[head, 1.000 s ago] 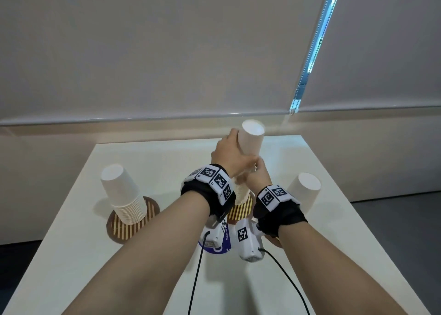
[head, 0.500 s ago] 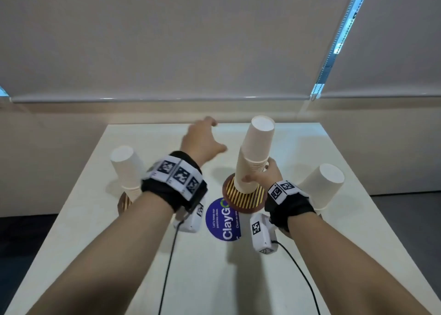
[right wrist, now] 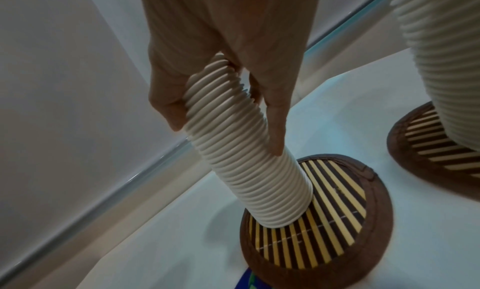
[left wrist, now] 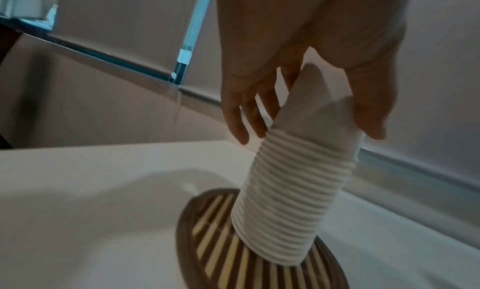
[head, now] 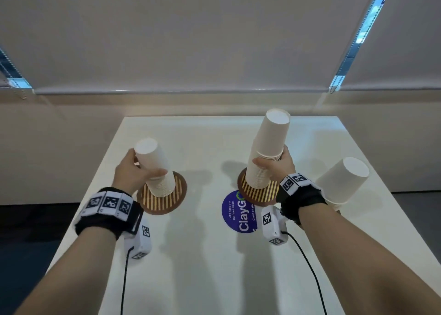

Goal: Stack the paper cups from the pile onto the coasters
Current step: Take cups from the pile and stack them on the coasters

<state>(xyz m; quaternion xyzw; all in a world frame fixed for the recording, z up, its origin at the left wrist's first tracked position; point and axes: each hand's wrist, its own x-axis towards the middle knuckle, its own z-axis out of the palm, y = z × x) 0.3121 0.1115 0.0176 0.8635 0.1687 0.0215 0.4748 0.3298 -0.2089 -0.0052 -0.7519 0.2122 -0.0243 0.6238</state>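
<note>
Three stacks of upturned white paper cups stand on round striped coasters on a white table. My left hand [head: 144,166] grips the top cup [left wrist: 322,117] of the left stack [head: 158,178] on the left coaster [head: 164,201]; thumb and fingers wrap it. My right hand [head: 270,158] holds the taller middle stack [head: 269,133] at mid-height, thumb on one side and fingers on the other. That stack leans on the middle coaster [head: 260,193]. The right wrist view shows the same grip [right wrist: 226,133] on the ribbed stack [right wrist: 249,166].
A third cup stack [head: 341,181] leans at the right, its coaster mostly hidden by my right forearm. A blue round sticker [head: 238,213] lies just in front of the middle coaster. A wall with lowered blinds runs along the table's far edge [head: 226,117].
My left hand has left the middle stack, swung left with its fingers spread, and now grips the top cup of the left stack. The right hand has stayed on the middle stack.
</note>
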